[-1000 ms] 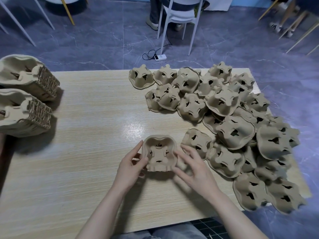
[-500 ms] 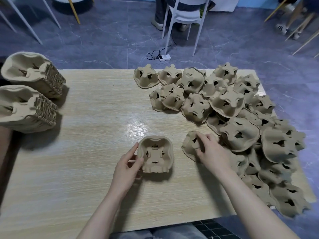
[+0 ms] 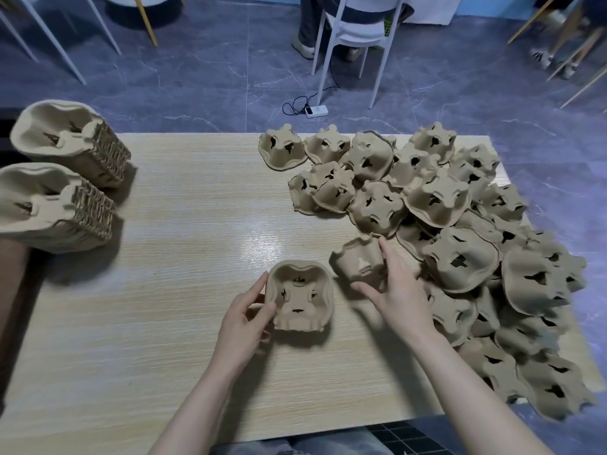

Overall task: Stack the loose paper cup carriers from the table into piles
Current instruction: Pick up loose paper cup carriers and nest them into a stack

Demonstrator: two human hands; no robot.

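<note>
A brown pulp cup carrier point(image 3: 300, 295) sits open side up on the wooden table point(image 3: 164, 290), near the front middle. My left hand point(image 3: 246, 318) holds its left rim between thumb and fingers. Just to its right, my right hand point(image 3: 399, 290) grips a second carrier point(image 3: 356, 262), tilted on its side and lifted partly off the table. Several loose carriers point(image 3: 460, 261) lie upside down in a heap across the table's right half.
Two tall finished piles point(image 3: 65, 139) point(image 3: 49, 208) of nested carriers lie on their sides at the table's left edge. Beyond the table are a white chair point(image 3: 361, 31), a seated person's legs, and a power strip point(image 3: 317, 110) on the floor.
My right hand left the front carrier, reached right to the heap, took hold of a carrier and pulled it toward the front one, tipping it over. The left hand stayed on the front carrier.
</note>
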